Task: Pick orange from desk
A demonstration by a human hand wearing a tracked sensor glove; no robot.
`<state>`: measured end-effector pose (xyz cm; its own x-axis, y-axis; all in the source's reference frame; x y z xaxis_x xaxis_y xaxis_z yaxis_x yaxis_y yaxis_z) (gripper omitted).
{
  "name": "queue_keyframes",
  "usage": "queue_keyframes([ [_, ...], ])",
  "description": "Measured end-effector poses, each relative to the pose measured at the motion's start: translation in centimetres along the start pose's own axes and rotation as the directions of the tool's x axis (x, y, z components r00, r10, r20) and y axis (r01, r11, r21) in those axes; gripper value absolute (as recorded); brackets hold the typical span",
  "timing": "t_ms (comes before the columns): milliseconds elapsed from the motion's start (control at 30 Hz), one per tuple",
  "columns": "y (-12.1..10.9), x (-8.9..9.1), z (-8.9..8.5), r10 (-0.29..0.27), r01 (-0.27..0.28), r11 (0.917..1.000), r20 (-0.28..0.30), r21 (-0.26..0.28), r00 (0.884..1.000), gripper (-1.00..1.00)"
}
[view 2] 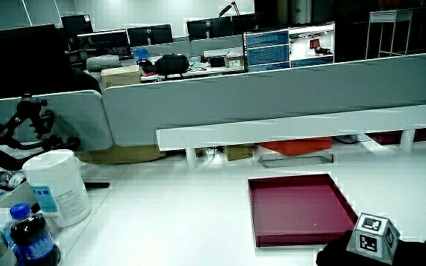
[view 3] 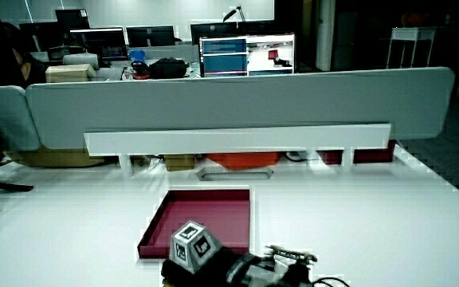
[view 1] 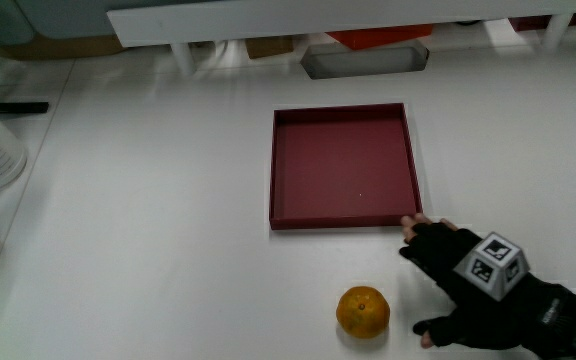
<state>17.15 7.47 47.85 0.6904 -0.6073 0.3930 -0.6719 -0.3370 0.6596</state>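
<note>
Resting on the white bench (view 1: 168, 200), the hand (view 1: 468, 290) lies flat beside the orange (view 1: 363, 311), its grip wide and holding nothing; fingertips (view 1: 409, 226) reach the near corner of the tray (view 1: 340, 215), and the thumb points toward the fruit without touching it. No brand or readable writing shows anywhere; the only marking is the black-and-white square pattern on the faces of the cube (view 1: 490, 264) strapped to the back of the glove, also seen in both side views (view 2: 374, 233) (view 3: 193, 242). The orange is round, with a dimpled matte skin, and sits alone on the bench, nearer to the person than the tray. The tray is square, shallow, dark red, with thin upright walls and a smooth flat floor, nothing in it. The glove looks like black knitted fabric. The bench surface is smooth and slightly glossy. In a side view a white cylindrical tub (view 2: 58, 186) with a pale blue label, its text too small to read, stands at the bench edge, well apart from the tray, and beside it a dark bottle (view 2: 30, 240) with a blue cap. A low grey partition (view 3: 237, 104) with rounded corners closes the bench
</note>
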Motion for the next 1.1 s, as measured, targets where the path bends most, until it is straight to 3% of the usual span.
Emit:
queue_keyframes([
  [167,2.3,-3.2,0.9,0.027,-0.021,0.9981,0.100,-0.058,0.995,0.00],
  [267,4.0,-5.5,1.5,0.049,-0.032,0.9944,0.170,-0.101,0.984,0.00],
  [467,5.0,-6.8,0.8,0.072,-0.049,0.9922,0.207,-0.115,0.976,0.43],
  [533,5.1,-6.9,0.4,0.066,-0.044,0.9947,0.246,-0.093,0.967,0.57],
  [733,5.0,-6.8,0.0,0.074,-0.071,0.9972,0.254,-0.023,0.964,1.00],
  [900,4.8,-6.7,0.0,0.080,-0.081,0.9967,0.254,-0.003,0.964,1.00],
  [1000,4.6,-6.2,0.9,0.065,-0.086,0.9936,0.254,0.073,0.965,1.00],
  [1100,4.5,-5.0,2.1,0.029,-0.059,0.9915,0.245,0.116,0.969,1.00],
])
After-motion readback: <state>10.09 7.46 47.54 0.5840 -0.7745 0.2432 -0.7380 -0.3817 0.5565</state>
